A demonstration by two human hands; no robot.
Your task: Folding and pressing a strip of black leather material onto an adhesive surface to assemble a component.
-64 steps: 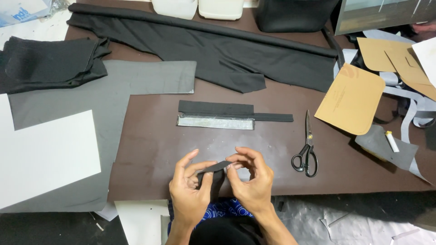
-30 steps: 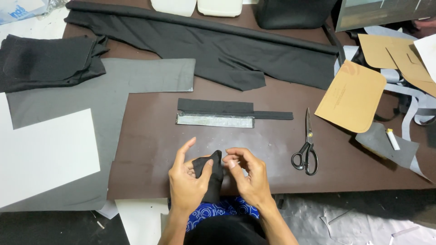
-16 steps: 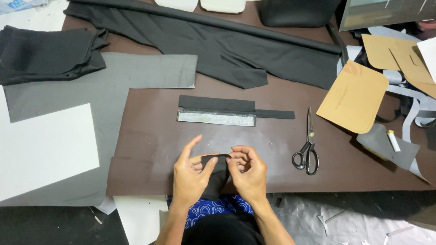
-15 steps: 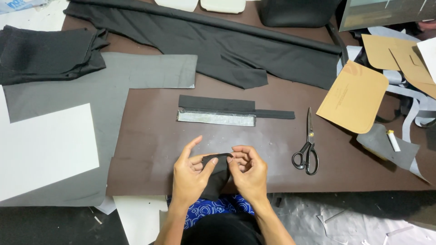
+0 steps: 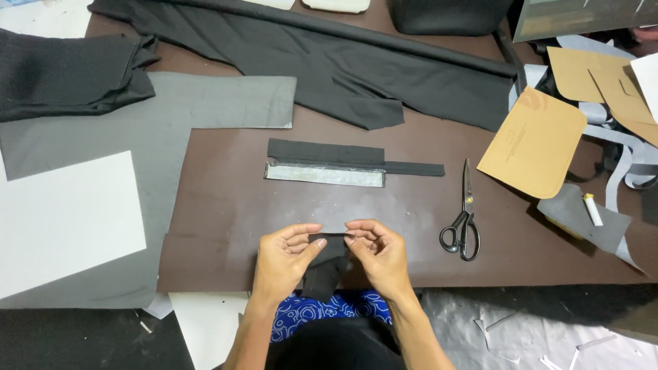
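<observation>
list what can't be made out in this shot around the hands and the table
- Head view: the small black fabric piece is mostly covered by the left hand and right hand, so its shape is unclear.
- The black bag and pale items at the top are cut off by the frame edge.
- Markings on the tan card pattern are too small.

Likely tailoring workshop: scissors [image 5: 463, 218], fabric [image 5: 329, 62], patterns [image 5: 534, 140].

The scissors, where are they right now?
In the head view, the black-handled scissors lie closed on the brown mat, just right of the right hand, below the tan card pattern.
</observation>
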